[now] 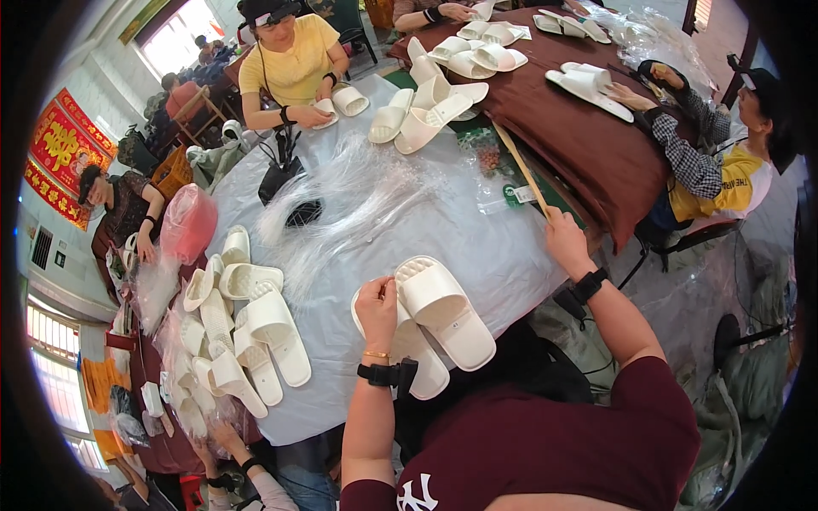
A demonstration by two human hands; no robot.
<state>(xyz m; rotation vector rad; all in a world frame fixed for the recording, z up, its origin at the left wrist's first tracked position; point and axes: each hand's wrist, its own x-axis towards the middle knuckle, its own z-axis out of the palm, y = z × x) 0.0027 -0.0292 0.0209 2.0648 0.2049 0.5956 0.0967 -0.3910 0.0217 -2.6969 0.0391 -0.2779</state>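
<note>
A pair of cream slippers (450, 315) with bumpy insoles sits side by side at the near edge of the white-covered table. My left hand (377, 308) is closed over the left slipper of the pair, whose far part it hides. Off to the right, my right hand (566, 238) has its fingers wrapped round the near end of a long, thin yellowish wooden strip (521, 166). The strip slants away toward the far slippers. Clear plastic packets with a green label (498, 175) lie just left of it.
Loose clear plastic film (341, 204) spreads over the table's middle. Several slippers lie in piles at left (243, 328) and far centre (426, 106). A black bag (284, 177) stands beyond. Co-workers sit around, handling slippers; a brown-covered table (571, 128) adjoins at right.
</note>
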